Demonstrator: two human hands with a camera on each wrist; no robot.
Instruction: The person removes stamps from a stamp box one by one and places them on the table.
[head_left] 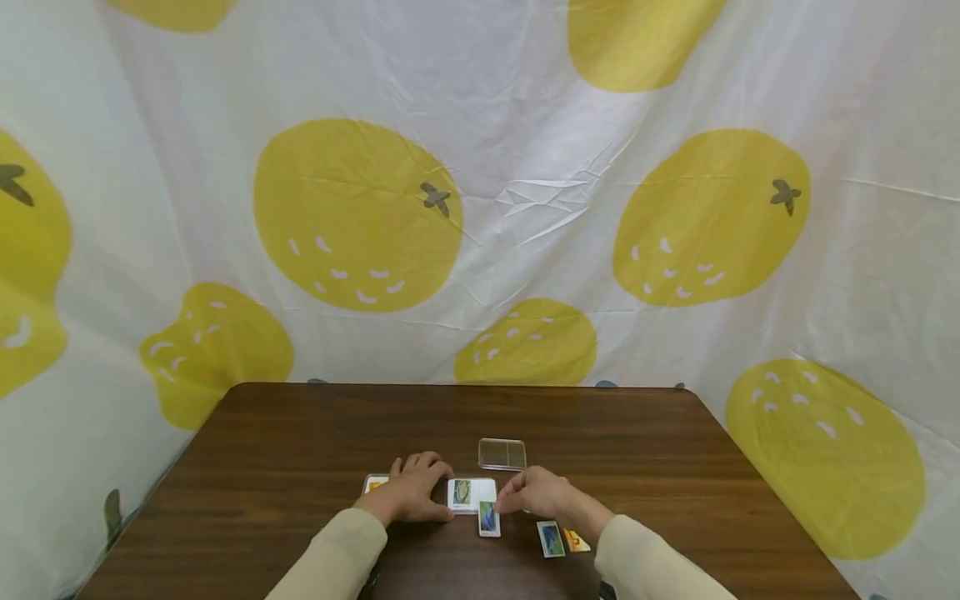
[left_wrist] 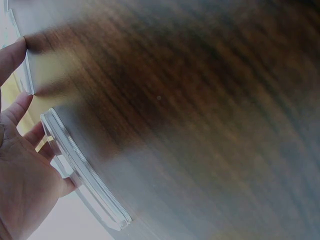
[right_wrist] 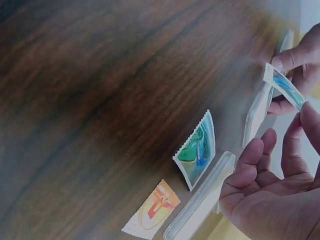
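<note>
Blue, white-bordered paper stamp point(head_left: 489, 519), pinched in my right hand point(head_left: 536, 493), overlaps the near edge of the clear rectangular plastic case point(head_left: 480, 491); my left hand point(head_left: 411, 492), fingers extended, braces that. I'd lower it flat.

There are two hands, a left hand point(head_left: 408, 492) and a right hand point(head_left: 543, 493), and one brown table point(head_left: 360, 417). I count four clear cases: a middle case point(head_left: 486, 488), then a case at nine o'clock point(head_left: 366, 486), a case at one o'clock point(head_left: 493, 454) and a case at four o'clock point(right_wrist: 202, 200) from it. Four stamps show fully: one in the middle case point(head_left: 462, 492), one at five o'clock point(head_left: 489, 522) and two at four o'clock point(head_left: 551, 539).
</note>
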